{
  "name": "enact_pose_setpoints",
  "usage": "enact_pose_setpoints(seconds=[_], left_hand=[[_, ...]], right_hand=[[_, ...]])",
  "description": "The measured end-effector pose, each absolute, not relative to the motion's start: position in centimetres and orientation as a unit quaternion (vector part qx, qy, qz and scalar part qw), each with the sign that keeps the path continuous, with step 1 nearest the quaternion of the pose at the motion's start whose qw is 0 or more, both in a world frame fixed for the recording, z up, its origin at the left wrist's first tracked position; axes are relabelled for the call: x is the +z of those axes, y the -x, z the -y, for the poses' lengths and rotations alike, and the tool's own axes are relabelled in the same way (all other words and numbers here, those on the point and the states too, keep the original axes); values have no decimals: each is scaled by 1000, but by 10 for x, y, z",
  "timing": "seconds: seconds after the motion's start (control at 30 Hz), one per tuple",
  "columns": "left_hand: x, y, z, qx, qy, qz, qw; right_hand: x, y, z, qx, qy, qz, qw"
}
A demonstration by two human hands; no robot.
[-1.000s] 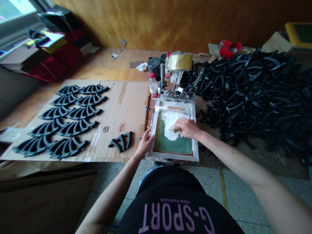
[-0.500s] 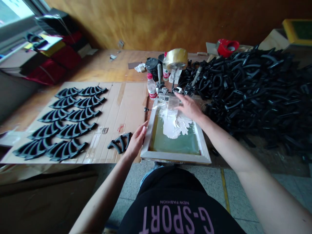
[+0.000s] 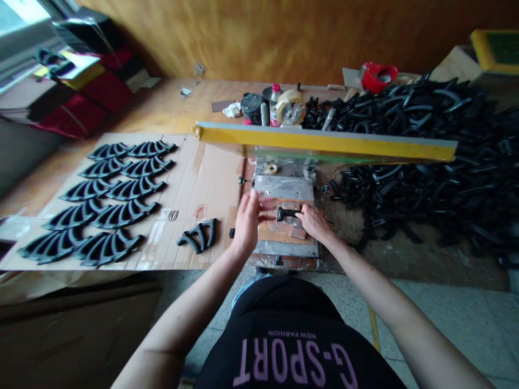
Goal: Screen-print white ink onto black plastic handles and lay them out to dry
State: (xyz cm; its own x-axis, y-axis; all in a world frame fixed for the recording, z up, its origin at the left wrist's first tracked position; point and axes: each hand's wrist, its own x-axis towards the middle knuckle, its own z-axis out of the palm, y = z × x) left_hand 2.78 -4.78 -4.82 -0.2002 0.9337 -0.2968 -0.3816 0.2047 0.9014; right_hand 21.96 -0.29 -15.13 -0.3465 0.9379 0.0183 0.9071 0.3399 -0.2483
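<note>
Raised since the earlier frame, the screen frame (image 3: 324, 143) now shows its edge above the metal plate (image 3: 284, 187), while both hands are lower, at the wooden block (image 3: 270, 234). Over that block, the black part (image 3: 287, 214) lies lengthwise left to right between the hands; the right hand (image 3: 313, 220), nearer, pinches its right end, forearm slanting inward, while the left hand (image 3: 248, 220) reaches toward its left end, fingers loosely extended, contact unclear.
</note>
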Motion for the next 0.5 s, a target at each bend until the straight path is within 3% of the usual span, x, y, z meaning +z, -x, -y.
enact_pose_setpoints(seconds=[0.07,0.17,0.27,0.33,0.43,0.5], left_hand=[[-82,-43,78,443,-201,-532,693],[-113,-50,109,430,-127,-524,725],[-127,-15,121,492,-115,-579,640],[-136,30,129,509,-121,-661,538],[-157,105,150,407,-131,-819,383],[-171,143,163,302,-142,-880,339]], right_hand=[[-140,-199,19,115,574,805,93],[-121,-182,40,164,444,869,141],[-117,-216,47,213,336,901,171],[-128,-276,44,185,411,878,159],[-168,-394,37,156,548,819,67],[-201,-459,35,160,600,784,25]])
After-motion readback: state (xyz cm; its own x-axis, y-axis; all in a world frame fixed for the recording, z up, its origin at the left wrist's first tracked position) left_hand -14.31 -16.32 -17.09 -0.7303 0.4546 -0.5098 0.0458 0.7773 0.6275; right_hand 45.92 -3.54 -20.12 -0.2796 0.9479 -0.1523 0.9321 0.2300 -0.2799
